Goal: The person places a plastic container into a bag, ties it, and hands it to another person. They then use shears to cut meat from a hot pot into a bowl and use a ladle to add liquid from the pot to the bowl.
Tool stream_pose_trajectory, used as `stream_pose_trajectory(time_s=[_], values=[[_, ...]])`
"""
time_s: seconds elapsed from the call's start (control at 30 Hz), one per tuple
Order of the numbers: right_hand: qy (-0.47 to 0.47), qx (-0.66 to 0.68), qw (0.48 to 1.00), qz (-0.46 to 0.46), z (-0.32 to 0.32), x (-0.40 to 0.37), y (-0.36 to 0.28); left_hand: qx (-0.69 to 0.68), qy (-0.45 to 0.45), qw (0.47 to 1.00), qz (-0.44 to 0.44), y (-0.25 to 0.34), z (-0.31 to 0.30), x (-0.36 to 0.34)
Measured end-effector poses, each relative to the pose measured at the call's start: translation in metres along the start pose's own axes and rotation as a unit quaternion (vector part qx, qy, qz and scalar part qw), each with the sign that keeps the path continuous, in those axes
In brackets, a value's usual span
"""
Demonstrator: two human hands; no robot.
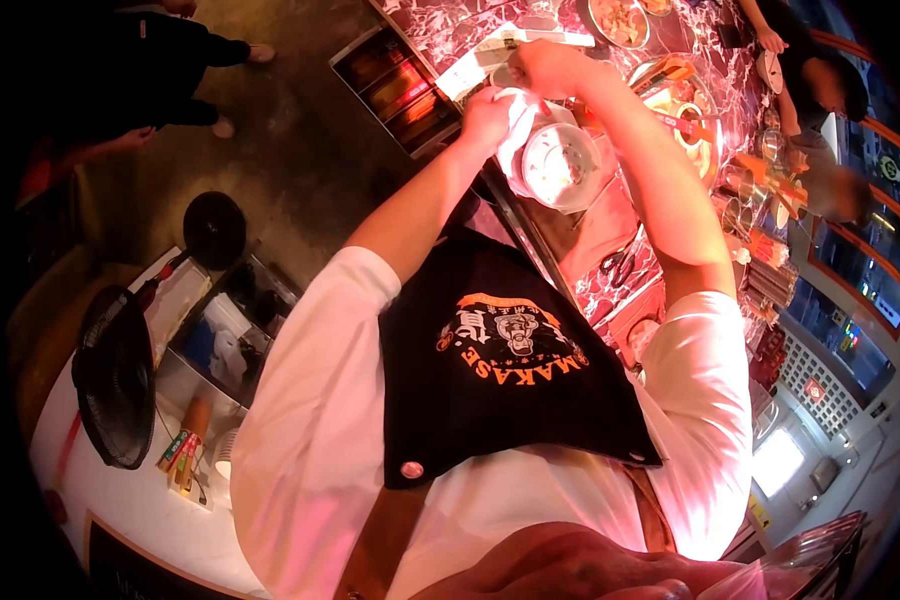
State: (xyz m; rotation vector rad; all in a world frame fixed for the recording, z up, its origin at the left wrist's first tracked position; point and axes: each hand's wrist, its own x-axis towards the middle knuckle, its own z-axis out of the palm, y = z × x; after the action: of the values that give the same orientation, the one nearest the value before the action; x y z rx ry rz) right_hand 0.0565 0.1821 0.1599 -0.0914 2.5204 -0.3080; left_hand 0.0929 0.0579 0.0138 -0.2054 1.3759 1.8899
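My left hand (485, 120) is closed on a bright white cloth-like or paper-like piece (516, 125), washed out by the light. Close beside it, my right hand (550, 70) is curled with its fingers bent inward. What it grips, if anything, is hidden. Just below both hands stands a round white bowl or tub (560, 165), its inside glaring white. A pale flat strip (570, 40) lies past my right hand on the marbled counter (460, 25).
A dark-framed tray (395, 90) glows orange at the counter's left edge. Scissors (620, 265) lie near the apron. Food bowls (620, 20) and a large plate (705, 150) stand to the right. Other people are at the upper left and right. Behind left are a bin box (220, 335) and black fan (115, 375).
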Motion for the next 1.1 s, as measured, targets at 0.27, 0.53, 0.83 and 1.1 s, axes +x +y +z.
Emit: stream_pose_trajectory(time_s=[0.27, 0.53, 0.83, 1.1], values=[[-0.036, 0.0, 0.999, 0.02, 0.023, -0.019, 0.007, 0.014, 0.02, 0.996, 0.086, 0.018, 0.004, -0.012], [-0.027, -0.027, 0.985, 0.168, 0.06, -0.013, -0.001, 0.168, 0.052, 0.961, 0.215, 0.027, 0.005, -0.034], [0.308, 0.283, 0.869, 0.265, 0.111, -0.108, 0.019, 0.211, -0.148, 0.948, 0.186, 0.04, -0.041, -0.085], [0.308, 0.575, 0.692, 0.309, 0.065, -0.021, 0.04, 0.25, 0.016, 0.941, 0.227, 0.056, -0.056, -0.013]])
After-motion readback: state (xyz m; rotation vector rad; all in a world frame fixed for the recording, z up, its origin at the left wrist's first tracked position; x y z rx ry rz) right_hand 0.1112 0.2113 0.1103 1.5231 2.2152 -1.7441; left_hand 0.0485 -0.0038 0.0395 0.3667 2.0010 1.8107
